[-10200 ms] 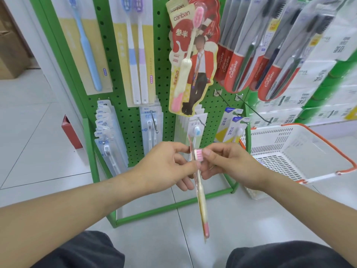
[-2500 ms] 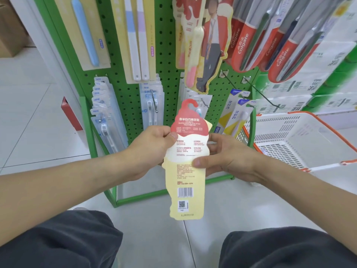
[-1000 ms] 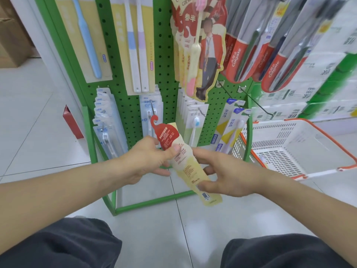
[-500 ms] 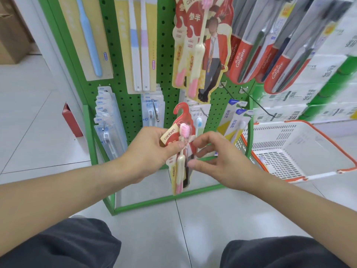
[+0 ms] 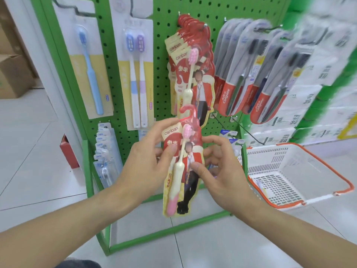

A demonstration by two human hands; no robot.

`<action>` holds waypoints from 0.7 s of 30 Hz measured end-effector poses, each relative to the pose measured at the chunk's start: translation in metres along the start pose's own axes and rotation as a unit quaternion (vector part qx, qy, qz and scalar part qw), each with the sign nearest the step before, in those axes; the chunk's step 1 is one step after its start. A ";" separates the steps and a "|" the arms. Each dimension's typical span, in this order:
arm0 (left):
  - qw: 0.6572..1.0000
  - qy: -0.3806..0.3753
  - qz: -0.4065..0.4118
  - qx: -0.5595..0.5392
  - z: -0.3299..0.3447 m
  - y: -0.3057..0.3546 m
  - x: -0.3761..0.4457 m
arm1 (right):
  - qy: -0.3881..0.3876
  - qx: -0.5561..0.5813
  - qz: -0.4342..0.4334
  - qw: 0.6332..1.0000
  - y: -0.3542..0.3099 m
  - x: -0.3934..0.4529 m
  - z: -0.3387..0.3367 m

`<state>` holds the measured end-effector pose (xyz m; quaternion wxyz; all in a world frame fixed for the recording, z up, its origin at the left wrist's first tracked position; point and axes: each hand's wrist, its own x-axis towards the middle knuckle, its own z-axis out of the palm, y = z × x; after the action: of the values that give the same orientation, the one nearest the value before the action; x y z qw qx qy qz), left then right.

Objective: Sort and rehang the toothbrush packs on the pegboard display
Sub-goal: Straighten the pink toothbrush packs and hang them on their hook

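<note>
there is a single view, from a wide-angle camera worn on the person's head, looking forward and down along both forearms. it sits close to the green pegboard (image 5: 164,22), which fills the upper frame, while the tiled floor (image 5: 222,246) spreads below. straight lines bend toward the edges, and the right side is blurred.

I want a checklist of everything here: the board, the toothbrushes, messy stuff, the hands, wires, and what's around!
Surface: green pegboard, upright, packs hung on hooks.
Job's things: canban pack held front-out, below hung canban stack.
Clutter: white basket, orange rim, on floor at right.
Hands: left hand and right hand both pinch the pack.
Cables: nothing seen.
Surroundings: Colgate packs at right, cardboard box far left.
</note>
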<state>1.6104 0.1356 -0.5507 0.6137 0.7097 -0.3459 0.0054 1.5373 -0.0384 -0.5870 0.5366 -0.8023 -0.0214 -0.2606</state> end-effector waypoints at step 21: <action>0.974 0.116 0.107 0.166 -0.009 0.073 0.091 | 0.118 -0.149 -0.222 0.956 -0.055 0.096 -0.044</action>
<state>1.6474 0.0987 -0.4456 0.5191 0.7552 -0.3405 0.2102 1.5852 -0.0775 -0.4857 0.3384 -0.8116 -0.0961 -0.4664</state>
